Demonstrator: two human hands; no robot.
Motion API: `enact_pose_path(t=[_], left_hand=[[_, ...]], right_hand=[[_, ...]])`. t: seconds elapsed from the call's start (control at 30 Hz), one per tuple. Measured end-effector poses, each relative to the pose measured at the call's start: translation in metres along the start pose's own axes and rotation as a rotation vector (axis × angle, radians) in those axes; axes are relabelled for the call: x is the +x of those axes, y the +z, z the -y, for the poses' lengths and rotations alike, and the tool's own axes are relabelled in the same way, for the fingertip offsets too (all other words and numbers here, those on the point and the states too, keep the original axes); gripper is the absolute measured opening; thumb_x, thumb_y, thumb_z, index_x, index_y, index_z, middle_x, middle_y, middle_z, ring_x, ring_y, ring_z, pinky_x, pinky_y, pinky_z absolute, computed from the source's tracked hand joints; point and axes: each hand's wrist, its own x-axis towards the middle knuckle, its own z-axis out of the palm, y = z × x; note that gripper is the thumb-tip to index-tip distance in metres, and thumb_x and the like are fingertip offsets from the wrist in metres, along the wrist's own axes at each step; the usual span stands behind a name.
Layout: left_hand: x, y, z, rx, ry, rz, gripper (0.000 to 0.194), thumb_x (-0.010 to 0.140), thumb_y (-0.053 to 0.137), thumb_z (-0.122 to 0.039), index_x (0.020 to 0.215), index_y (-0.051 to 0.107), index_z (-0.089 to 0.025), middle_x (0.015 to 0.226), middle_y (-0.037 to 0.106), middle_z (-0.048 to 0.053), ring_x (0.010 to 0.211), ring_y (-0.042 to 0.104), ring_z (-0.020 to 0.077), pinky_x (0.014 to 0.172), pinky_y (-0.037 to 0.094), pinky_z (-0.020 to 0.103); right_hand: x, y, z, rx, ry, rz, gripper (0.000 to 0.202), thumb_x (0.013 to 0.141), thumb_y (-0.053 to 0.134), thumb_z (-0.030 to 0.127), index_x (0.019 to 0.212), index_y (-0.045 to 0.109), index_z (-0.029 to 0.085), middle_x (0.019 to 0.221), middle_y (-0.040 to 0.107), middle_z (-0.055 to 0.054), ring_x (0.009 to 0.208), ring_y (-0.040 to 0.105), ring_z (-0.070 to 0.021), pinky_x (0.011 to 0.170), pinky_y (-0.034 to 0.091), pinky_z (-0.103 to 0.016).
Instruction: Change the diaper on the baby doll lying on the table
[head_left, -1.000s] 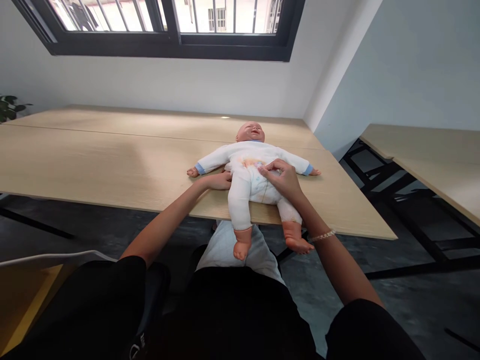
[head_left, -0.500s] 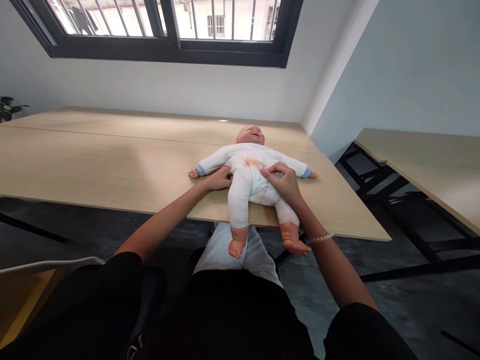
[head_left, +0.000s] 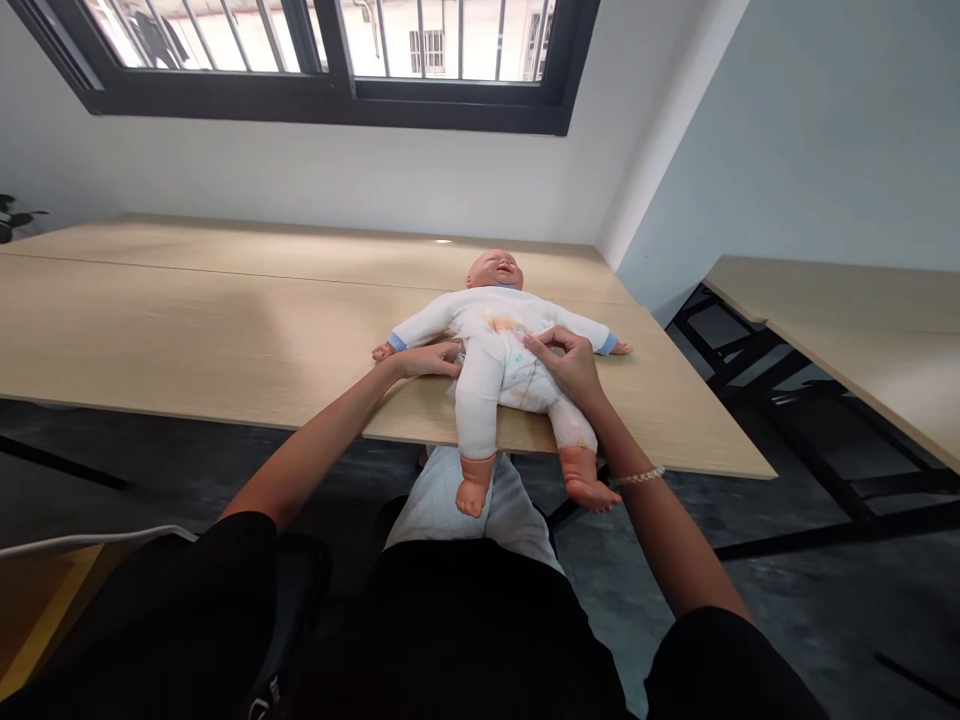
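A baby doll (head_left: 484,385) in a white suit with blue cuffs lies on its back, its bare feet hanging past the table's front edge. Around its hips is a white diaper (head_left: 525,385) with small blue prints. My left hand (head_left: 431,360) is closed on the diaper's thin side edge at the doll's hip, its fingertips partly hidden. On the other side my right hand (head_left: 568,365) pinches the top of the diaper's front between thumb and fingers. An orange stain shows on the suit at the belly.
The doll lies on a pale wooden table (head_left: 225,340) pushed against the wall under a barred window (head_left: 337,95). To the right stands another table (head_left: 847,310) on black legs. A yellow item (head_left: 52,610) with a white rim is at lower left.
My left hand has moved slightly left and outward, and more of the diaper's thin side edge shows at the hip. My right hand stays at the diaper's front.
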Motion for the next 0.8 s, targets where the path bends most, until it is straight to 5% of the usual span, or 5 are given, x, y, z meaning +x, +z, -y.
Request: enact_pose_path(t=[0.13, 0.37, 0.6, 0.8], left_hand=[[0.004, 0.003, -0.002, -0.024, 0.013, 0.091, 0.042, 0.069, 0.078, -0.041, 0.100, 0.069, -0.015, 0.101, 0.074, 0.007, 0.097, 0.067, 0.0235, 0.088, 0.052, 0.031], [0.001, 0.000, -0.007, 0.079, 0.005, -0.111, 0.028, 0.073, 0.072, -0.037, 0.089, 0.071, -0.014, 0.094, 0.074, 0.006, 0.092, 0.065, 0.0224, 0.085, 0.051, 0.031], [0.003, -0.007, -0.003, 0.097, -0.027, -0.232, 0.011, 0.070, 0.064, -0.025, 0.067, 0.063, -0.014, 0.067, 0.063, 0.000, 0.064, 0.052, 0.0122, 0.059, 0.042, 0.021], [-0.002, -0.010, -0.007, 0.057, -0.042, -0.245, 0.013, 0.070, 0.056, -0.021, 0.066, 0.066, -0.014, 0.062, 0.061, 0.000, 0.058, 0.049, 0.0100, 0.055, 0.038, 0.020]], right_hand=[[-0.001, 0.000, 0.000, -0.003, 0.012, 0.002, 0.054, 0.078, 0.071, 0.072, 0.064, 0.063, 0.021, 0.070, 0.066, -0.004, 0.073, 0.058, -0.0199, 0.072, 0.048, -0.035], [-0.002, -0.001, 0.000, -0.015, -0.005, 0.006, 0.053, 0.080, 0.071, 0.071, 0.066, 0.065, 0.020, 0.072, 0.067, -0.004, 0.074, 0.059, -0.0206, 0.073, 0.048, -0.035], [-0.002, 0.000, 0.000, -0.023, -0.004, 0.007, 0.053, 0.081, 0.069, 0.071, 0.066, 0.065, 0.021, 0.072, 0.068, -0.004, 0.075, 0.060, -0.0205, 0.072, 0.048, -0.035], [-0.001, 0.000, 0.000, -0.026, -0.005, -0.006, 0.054, 0.079, 0.070, 0.073, 0.066, 0.067, 0.021, 0.071, 0.068, -0.004, 0.073, 0.059, -0.0206, 0.071, 0.048, -0.035]])
